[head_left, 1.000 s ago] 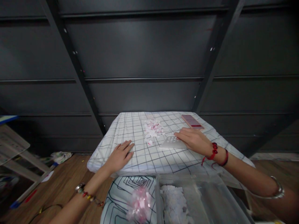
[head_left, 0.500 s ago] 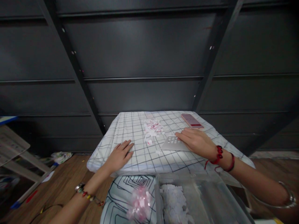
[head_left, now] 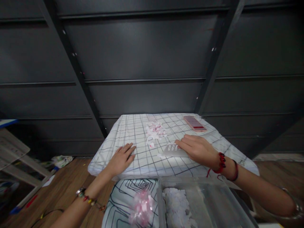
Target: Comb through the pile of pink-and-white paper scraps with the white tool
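Note:
My left hand [head_left: 123,159] lies flat on the checked tablecloth [head_left: 129,126], fingers stretched out. In my right hand [head_left: 197,149] is a flat white scraper [head_left: 175,152] with a row of slots along its top. Its lower edge is down at the cloth, close to a small white scrap [head_left: 161,155]. Beyond it, a loose pile of white and pink paper scraps [head_left: 155,130] covers the middle of the table. One small piece [head_left: 151,145] sits just in front of the pile.
A pink-edged phone [head_left: 195,123] lies at the back right. Below the table's front edge stand a clear plastic bin [head_left: 159,202] holding white scraps [head_left: 177,205] and a pink-filled plastic bag [head_left: 142,207]. A dark panelled wall [head_left: 147,98] rises behind the table.
My right hand has brought the scraper slightly nearer to me and tilted it. The left hand and the paper pile look the same.

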`<state>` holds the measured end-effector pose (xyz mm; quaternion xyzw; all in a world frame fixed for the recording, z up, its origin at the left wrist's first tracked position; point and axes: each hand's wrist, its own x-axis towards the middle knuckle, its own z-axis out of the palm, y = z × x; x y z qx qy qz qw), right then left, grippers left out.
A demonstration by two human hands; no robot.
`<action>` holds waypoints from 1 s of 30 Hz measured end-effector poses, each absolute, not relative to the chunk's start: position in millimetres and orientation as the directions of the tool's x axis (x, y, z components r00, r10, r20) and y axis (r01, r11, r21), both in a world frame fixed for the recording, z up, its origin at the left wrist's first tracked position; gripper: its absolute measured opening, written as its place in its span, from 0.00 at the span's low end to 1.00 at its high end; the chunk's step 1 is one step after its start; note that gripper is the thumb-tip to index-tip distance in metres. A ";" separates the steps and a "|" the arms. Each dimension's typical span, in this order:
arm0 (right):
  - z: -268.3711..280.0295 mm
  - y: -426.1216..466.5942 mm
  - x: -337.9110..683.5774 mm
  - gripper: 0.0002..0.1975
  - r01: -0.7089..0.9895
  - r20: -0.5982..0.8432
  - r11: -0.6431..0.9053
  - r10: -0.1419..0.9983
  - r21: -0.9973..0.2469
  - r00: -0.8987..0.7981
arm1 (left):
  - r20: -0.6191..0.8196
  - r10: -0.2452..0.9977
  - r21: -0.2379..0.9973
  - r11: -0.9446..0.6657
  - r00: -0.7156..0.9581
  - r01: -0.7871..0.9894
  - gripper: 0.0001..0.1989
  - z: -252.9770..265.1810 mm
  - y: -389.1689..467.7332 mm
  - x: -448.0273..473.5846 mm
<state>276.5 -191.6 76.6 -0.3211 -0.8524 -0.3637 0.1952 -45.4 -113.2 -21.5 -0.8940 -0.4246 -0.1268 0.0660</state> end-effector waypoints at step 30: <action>73.1 -185.1 269.1 0.09 0.706 0.576 0.514 0.419 0.488 -0.702 | 0.271 0.750 -0.009 -0.624 0.603 0.781 0.21 -21.0 -113.4 -46.0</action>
